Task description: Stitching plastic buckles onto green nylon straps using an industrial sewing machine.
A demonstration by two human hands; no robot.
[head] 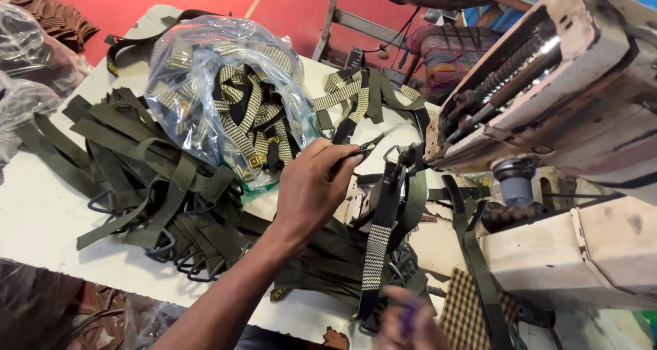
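Our left hand (311,186) pinches small snips (363,147) between thumb and fingers, the blades pointing right toward the strap (378,244) that hangs from the sewing machine (561,110). Our right hand (410,322) sits low at the bottom edge, blurred; it seems closed on something small and purple, though we cannot tell exactly what, and it lies just beside the strap's lower end.

The strap runs from the machine's needle area down toward us, black at the top and chevron-patterned below. We judge it light, limp and woven, not slippery and not fragile; it should fold and twist freely, so it is best held flat near the end being worked, pinched across its width, with the other end kept taut by the machine.

The snip tips are near the strap's top, just left of it, apparently not touching.

Further out, olive straps (147,186) with metal loops lie heaped on the white table (41,220), and a clear bag (219,83) of patterned straps rests behind our left hand.
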